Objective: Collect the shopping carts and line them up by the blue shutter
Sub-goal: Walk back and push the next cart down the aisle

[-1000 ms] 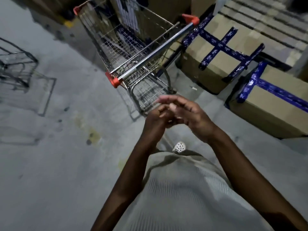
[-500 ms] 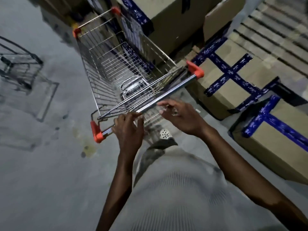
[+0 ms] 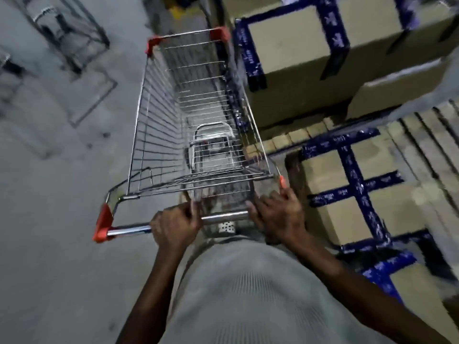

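Observation:
A wire shopping cart (image 3: 159, 115) with orange corner caps stands right in front of me, its basket empty and pointing away. My left hand (image 3: 175, 225) grips the chrome handle bar (image 3: 224, 217) left of its middle. My right hand (image 3: 275, 217) grips the same bar near its right end, by the orange cap. A second, darker cart (image 3: 67, 33) stands at the far left, blurred. No blue shutter is in view.
Taped cardboard boxes (image 3: 293, 60) are stacked close along the cart's right side, with more boxes (image 3: 357, 194) beside my right arm. Grey concrete floor (image 3: 49, 219) stretches to the left. My pale shirt fills the bottom of the view.
Both hands went from held together in front of me to reaching for the bar, and now grip it. The cart has swung round and points straight ahead alongside the boxes.

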